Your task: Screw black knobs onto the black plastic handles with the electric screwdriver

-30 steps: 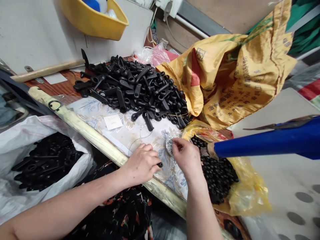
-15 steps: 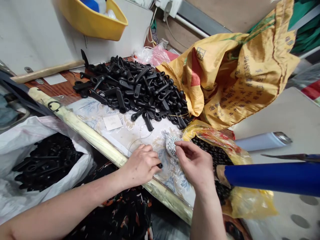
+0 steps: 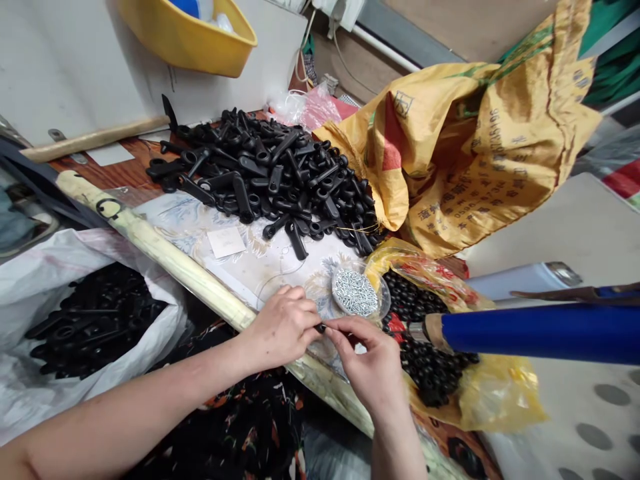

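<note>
My left hand [image 3: 283,328] rests on a floral patterned mat [image 3: 240,267], its fingertips holding a small black plastic part [image 3: 320,328]. My right hand [image 3: 367,360] is pinched against the tip of that part, touching my left fingers. Whether a screw lies between the right fingers is hidden. Just above both hands sits a round clear dish of small silver screws [image 3: 355,292]. Behind it spreads a large pile of black plastic handle-like parts [image 3: 260,173]. A yellow plastic bag of black beads [image 3: 430,363] lies to the right of my right hand.
A white sack of black parts [image 3: 85,327] lies left, below a bamboo pole [image 3: 170,250]. A yellow woven sack [image 3: 465,153] bulges at the back right. A blue tube [image 3: 530,331] crosses the right side, and a yellow basin [image 3: 190,40] hangs above.
My right hand has left the dish and moved down-left to the black part in my left hand, uncovering the screws. The blue tube has shifted across the right side.
</note>
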The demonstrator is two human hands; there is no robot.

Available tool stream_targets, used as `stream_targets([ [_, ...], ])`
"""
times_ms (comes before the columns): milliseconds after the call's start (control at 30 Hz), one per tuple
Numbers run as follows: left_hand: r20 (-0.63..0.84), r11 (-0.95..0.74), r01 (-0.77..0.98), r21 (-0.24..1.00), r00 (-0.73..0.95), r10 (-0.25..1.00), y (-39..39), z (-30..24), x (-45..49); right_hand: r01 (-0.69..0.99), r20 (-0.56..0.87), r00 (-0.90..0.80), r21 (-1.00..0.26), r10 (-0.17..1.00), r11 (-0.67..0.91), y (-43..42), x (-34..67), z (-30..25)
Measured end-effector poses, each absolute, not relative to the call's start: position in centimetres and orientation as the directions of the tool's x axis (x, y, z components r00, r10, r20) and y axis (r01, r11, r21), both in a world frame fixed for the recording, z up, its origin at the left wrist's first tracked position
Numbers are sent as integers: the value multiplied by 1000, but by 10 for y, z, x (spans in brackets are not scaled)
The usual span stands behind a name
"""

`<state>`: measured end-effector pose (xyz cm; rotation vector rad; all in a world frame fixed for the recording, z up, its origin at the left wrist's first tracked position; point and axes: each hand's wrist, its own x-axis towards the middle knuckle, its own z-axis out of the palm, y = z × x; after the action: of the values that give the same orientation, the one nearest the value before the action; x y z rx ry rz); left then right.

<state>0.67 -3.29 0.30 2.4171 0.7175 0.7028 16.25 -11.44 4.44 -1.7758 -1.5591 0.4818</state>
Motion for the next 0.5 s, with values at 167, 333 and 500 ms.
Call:
stream_targets([
  [167,322,-723,337,603,726,608,-33,3,6,859,252,118,-511,960,29,-117,158,49],
  [333,323,-720,322,615,730,603,-33,2,6,998,126,39,-49,991,-33,-107,139,68],
  [500,327,-723,321,612,729,601,-33,1,7,985,-36,48,170,998,-41,-95,122,83],
])
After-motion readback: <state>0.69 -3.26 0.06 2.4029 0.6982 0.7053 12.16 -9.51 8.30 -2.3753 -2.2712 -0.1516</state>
